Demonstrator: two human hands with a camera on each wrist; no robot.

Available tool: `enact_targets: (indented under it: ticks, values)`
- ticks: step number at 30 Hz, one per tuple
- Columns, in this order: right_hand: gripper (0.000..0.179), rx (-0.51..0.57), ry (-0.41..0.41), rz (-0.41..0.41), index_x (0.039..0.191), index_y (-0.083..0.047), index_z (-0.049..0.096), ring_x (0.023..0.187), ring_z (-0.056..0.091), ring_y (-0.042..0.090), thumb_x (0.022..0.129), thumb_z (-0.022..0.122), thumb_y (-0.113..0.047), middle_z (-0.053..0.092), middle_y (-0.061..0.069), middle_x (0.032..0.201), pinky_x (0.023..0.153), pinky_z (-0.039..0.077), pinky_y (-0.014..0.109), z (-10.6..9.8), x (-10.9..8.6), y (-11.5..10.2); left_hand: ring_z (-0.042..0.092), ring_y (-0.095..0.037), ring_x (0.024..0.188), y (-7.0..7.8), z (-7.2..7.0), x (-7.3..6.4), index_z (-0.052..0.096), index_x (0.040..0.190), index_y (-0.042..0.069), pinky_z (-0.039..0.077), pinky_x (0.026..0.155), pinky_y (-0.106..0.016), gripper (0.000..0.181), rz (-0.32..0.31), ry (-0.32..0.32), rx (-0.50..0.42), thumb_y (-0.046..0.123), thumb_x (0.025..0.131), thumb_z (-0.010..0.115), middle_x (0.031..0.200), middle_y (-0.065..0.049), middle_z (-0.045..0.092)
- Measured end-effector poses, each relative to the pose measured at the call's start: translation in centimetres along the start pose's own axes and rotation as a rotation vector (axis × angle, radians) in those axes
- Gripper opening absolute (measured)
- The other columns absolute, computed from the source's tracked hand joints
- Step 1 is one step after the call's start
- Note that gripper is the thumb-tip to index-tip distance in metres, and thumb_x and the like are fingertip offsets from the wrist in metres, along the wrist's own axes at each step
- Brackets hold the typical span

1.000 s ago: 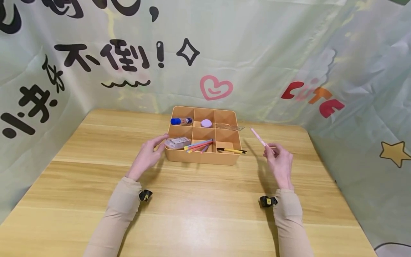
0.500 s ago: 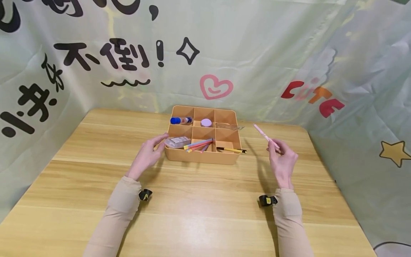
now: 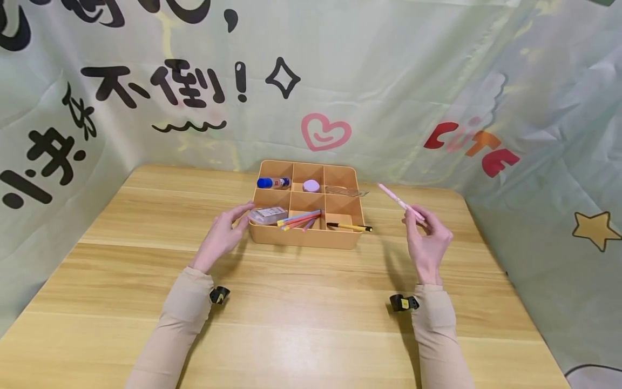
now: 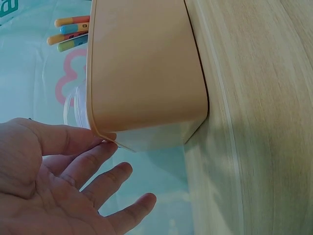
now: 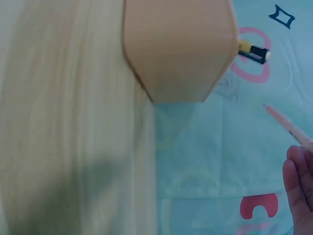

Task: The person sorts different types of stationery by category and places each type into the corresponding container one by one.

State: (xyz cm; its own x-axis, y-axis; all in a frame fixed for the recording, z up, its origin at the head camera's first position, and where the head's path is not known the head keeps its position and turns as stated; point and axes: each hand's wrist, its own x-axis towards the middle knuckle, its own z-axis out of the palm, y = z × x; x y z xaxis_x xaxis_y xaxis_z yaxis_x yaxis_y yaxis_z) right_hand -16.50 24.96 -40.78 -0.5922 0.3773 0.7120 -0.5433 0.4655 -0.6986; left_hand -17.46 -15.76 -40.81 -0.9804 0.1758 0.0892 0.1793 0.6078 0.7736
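A tan organizer box with six-way dividers is on the wooden table. At its front left corner my left hand pinches the rim between thumb and forefinger; the other fingers spread apart below in the left wrist view. My right hand, to the right of the box and raised, holds a slim pink pen with its tip pointing up and left. In the right wrist view the pink pen shows beyond the fingers, partly cut off by the frame edge.
Inside the box are a glue stick, a round lilac item, a clear flat strip, a clear plastic case, several coloured pens and a yellow-black pen jutting over the rim. Printed cloth hangs behind.
My right hand has shifted slightly right and upward with the pink pen, which now lies at a flatter slant. The left hand keeps its place at the box corner.
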Motion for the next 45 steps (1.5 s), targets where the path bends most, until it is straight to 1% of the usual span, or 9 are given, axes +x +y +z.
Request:
enact_targets:
  ticks: [3,4,5,10,14,25,32,40,45]
  values:
    - [0.015,0.076,-0.004,0.007,0.100,0.019,0.069,0.069,0.069,-0.006,0.089,0.068,0.009,0.076,-0.005,0.082,0.072,0.059,0.011,0.0,0.1,-0.4,0.037,-0.044,0.146,0.0,0.0,0.0,0.049,0.147,0.002,0.030,0.121,-0.061,0.042,-0.001,-0.001,0.002,0.011,0.106,0.044,0.157,-0.019,0.043]
    - [0.016,0.102,-0.010,0.011,0.100,0.019,0.069,0.069,0.070,-0.004,0.089,0.068,0.008,0.074,-0.013,0.083,0.072,0.059,0.012,0.0,0.1,-0.5,0.037,-0.044,0.146,0.1,0.0,0.0,0.049,0.147,0.002,0.030,0.121,-0.061,0.042,-0.002,-0.002,0.003,0.011,0.106,0.044,0.157,-0.019,0.042]
    - [0.017,0.131,-0.015,0.014,0.101,0.020,0.068,0.069,0.070,-0.003,0.089,0.068,0.008,0.074,-0.016,0.083,0.072,0.059,0.012,0.0,0.1,-0.5,0.037,-0.044,0.146,0.1,0.0,0.0,0.049,0.147,0.002,0.030,0.121,-0.061,0.042,-0.003,-0.004,0.004,0.011,0.106,0.044,0.157,-0.019,0.042]
    - [0.018,0.266,-0.058,0.026,0.101,0.024,0.064,0.068,0.070,0.001,0.089,0.066,0.010,0.075,-0.010,0.082,0.073,0.059,0.013,0.0,-0.1,-0.8,0.037,-0.044,0.146,0.1,0.1,0.0,0.049,0.147,0.003,0.030,0.121,-0.062,0.042,-0.007,-0.006,0.003,0.011,0.106,0.044,0.158,-0.019,0.042]
    - [0.018,0.306,-0.097,0.027,0.101,0.025,0.063,0.069,0.070,0.002,0.089,0.065,0.011,0.076,-0.008,0.083,0.073,0.059,0.015,0.2,-0.2,-1.0,0.036,-0.044,0.146,0.0,0.2,0.0,0.049,0.147,0.003,0.029,0.121,-0.061,0.042,-0.006,-0.007,0.001,0.011,0.106,0.044,0.158,-0.019,0.042]
    - [0.015,0.268,-0.142,-0.001,0.099,0.023,0.065,0.070,0.069,0.000,0.088,0.064,0.013,0.074,-0.012,0.087,0.072,0.059,0.014,0.5,-0.2,-1.2,0.036,-0.044,0.147,0.0,0.1,0.2,0.048,0.148,0.004,0.029,0.121,-0.062,0.042,-0.005,-0.010,-0.005,0.012,0.107,0.044,0.158,-0.018,0.041]
    - [0.013,0.231,-0.188,0.002,0.098,0.020,0.067,0.070,0.068,-0.001,0.088,0.064,0.013,0.073,-0.012,0.084,0.070,0.059,0.013,0.6,-0.2,-1.2,0.037,-0.045,0.146,-0.1,0.0,0.2,0.049,0.147,0.003,0.031,0.120,-0.062,0.042,-0.003,-0.013,0.001,0.013,0.107,0.043,0.158,-0.018,0.041]
    - [0.013,0.189,-0.236,0.022,0.100,0.017,0.069,0.069,0.067,-0.003,0.088,0.065,0.012,0.072,-0.015,0.084,0.071,0.057,0.010,0.7,-0.5,-1.2,0.037,-0.045,0.146,-0.1,0.0,0.2,0.048,0.148,0.004,0.031,0.120,-0.062,0.042,-0.017,-0.022,-0.006,0.013,0.107,0.043,0.159,-0.017,0.040]
    - [0.013,0.124,-0.282,0.083,0.102,0.012,0.072,0.070,0.068,-0.003,0.091,0.067,0.005,0.071,-0.017,0.084,0.072,0.058,0.012,0.7,-0.6,-1.4,0.037,-0.044,0.146,-0.1,-0.1,0.1,0.048,0.148,0.005,0.030,0.120,-0.062,0.042,-0.022,-0.026,-0.011,0.014,0.107,0.043,0.160,-0.016,0.040]
